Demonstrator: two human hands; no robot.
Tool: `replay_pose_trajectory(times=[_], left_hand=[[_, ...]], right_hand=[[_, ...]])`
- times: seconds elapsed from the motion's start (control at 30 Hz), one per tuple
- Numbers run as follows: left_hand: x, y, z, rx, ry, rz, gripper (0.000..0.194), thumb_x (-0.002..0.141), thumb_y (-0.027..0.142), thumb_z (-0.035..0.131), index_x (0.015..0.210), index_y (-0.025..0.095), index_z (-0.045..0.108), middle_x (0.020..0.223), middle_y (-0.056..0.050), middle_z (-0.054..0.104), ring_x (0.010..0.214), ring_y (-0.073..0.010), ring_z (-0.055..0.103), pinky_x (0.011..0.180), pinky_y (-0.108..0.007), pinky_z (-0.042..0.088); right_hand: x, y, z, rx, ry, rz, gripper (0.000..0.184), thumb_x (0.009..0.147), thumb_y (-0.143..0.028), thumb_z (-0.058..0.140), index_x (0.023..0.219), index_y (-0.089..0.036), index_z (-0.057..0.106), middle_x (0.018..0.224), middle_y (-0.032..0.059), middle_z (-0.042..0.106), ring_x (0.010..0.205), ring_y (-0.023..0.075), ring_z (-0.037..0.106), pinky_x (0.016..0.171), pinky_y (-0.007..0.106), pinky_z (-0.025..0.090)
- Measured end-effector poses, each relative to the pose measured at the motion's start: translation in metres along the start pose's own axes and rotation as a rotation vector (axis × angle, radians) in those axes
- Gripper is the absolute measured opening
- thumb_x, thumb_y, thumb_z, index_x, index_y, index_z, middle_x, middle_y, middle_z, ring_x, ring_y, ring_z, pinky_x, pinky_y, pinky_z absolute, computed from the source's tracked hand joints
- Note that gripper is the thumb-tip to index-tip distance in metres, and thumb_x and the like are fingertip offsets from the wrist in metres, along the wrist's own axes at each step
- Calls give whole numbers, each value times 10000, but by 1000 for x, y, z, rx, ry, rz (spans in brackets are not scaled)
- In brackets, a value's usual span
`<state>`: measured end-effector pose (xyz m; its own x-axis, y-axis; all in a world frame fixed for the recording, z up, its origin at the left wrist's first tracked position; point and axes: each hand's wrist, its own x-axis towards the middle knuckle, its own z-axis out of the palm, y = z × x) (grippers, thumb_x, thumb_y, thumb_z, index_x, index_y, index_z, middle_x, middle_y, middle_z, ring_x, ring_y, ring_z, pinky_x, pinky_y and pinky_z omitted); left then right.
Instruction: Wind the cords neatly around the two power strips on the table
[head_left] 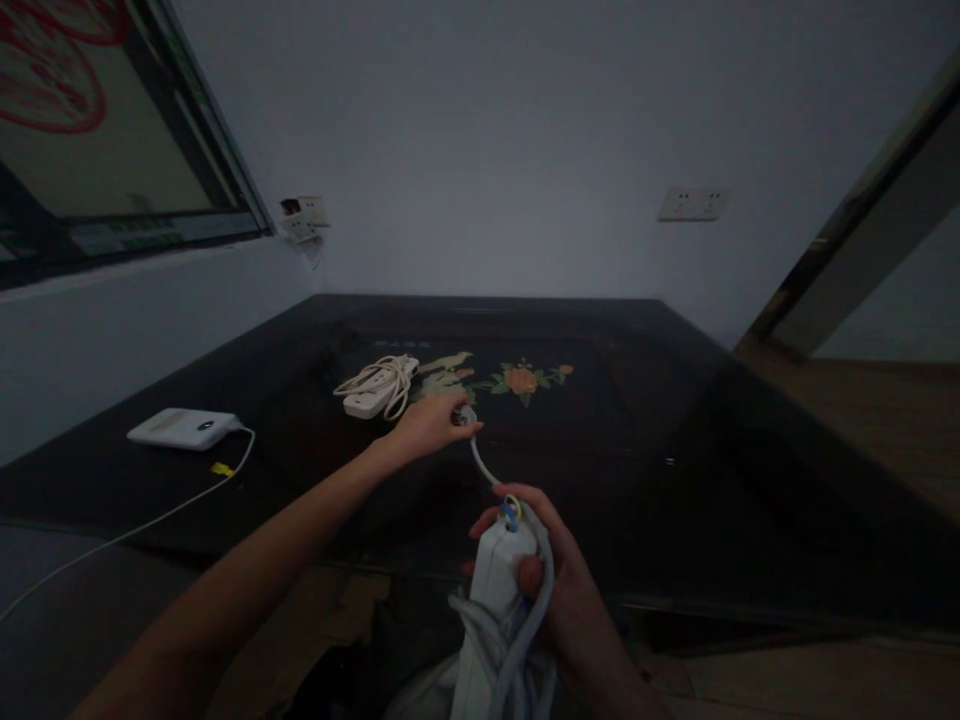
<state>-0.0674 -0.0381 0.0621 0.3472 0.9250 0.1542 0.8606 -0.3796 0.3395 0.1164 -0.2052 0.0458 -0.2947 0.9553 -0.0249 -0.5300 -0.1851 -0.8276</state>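
Your right hand grips a white power strip wrapped in its cord at the table's near edge, while your left hand pinches the plug farther out.

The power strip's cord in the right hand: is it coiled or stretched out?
Mostly coiled: loops of cord wrap the power strip in the right hand; only the end runs to the left hand.

No legible text. Red circular markings on framed panel, upper left: characters unreadable. Faint pale marks on dark tabletop above bird-and-flower inlay: too blurred to read. Wall socket: no visible label.
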Motion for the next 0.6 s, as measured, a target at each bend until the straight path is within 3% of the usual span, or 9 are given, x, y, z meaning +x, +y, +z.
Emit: replay_pose_trajectory(times=[0.07, 0.17, 0.23, 0.3, 0.37, 0.43, 0.5, 0.6], left_hand=[[-3, 1, 4, -44, -34, 9, 350, 761, 524, 587, 875, 196, 631, 729, -47, 645, 664, -198, 594, 571, -265, 358], [-9, 1, 11, -157, -57, 23, 360, 747, 527, 593, 776, 172, 646, 753, -57, 642, 692, -196, 584, 627, -281, 399], [-15, 2, 14, -355, -80, -8, 373, 740, 534, 594, 743, 164, 649, 773, -61, 645, 726, -202, 586, 655, -288, 425], [-22, 6, 16, -686, -89, -70, 344, 727, 511, 625, 764, 170, 644, 781, -53, 651, 738, -201, 598, 661, -286, 448], [-33, 13, 17, -1071, -19, -143, 289, 705, 461, 677, 811, 196, 626, 760, -20, 644, 696, -173, 601, 640, -267, 463], [-46, 23, 16, -1373, 126, -199, 265, 691, 422, 710, 838, 229, 605, 702, 21, 614, 616, -131, 574, 598, -236, 462], [-61, 35, 16, -1527, 210, -189, 249, 695, 417, 713, 845, 249, 608, 673, 30, 603, 589, -118, 560, 585, -226, 468], [-80, 53, 15, -1566, 251, -136, 356, 699, 505, 683, 978, 292, 623, 871, -16, 665, 793, -187, 627, 704, -287, 520]], right_hand=[[2, -7, 3, -64, -38, -26, 648, 586, -613, 756, 1081, -262, 529, 977, 47, 621, 718, 163, 610, 570, 254, 481], [10, -25, 3, -116, -45, -97, 593, 623, -640, 714, 1018, -250, 505, 932, 39, 628, 651, 141, 582, 514, 228, 445], [19, -41, 3, -136, -70, -147, 584, 653, -652, 683, 1022, -246, 484, 913, 44, 631, 652, 150, 587, 501, 231, 446], [29, -57, 5, -175, -105, -205, 606, 639, -668, 681, 1016, -242, 472, 922, 54, 637, 665, 163, 597, 506, 244, 457], [38, -72, 7, -244, -90, -258, 631, 619, -685, 681, 1012, -238, 472, 935, 62, 639, 663, 162, 596, 520, 253, 462], [48, -84, 10, -283, -31, -304, 629, 625, -694, 666, 1010, -235, 475, 910, 55, 635, 627, 146, 576, 512, 250, 452], [59, -91, 12, -275, 44, -350, 579, 673, -672, 636, 1018, -235, 475, 892, 46, 626, 619, 134, 563, 520, 247, 449], [75, -93, 11, -242, 136, -436, 466, 744, -596, 605, 1015, -242, 469, 894, 33, 611, 689, 132, 579, 590, 250, 468]])
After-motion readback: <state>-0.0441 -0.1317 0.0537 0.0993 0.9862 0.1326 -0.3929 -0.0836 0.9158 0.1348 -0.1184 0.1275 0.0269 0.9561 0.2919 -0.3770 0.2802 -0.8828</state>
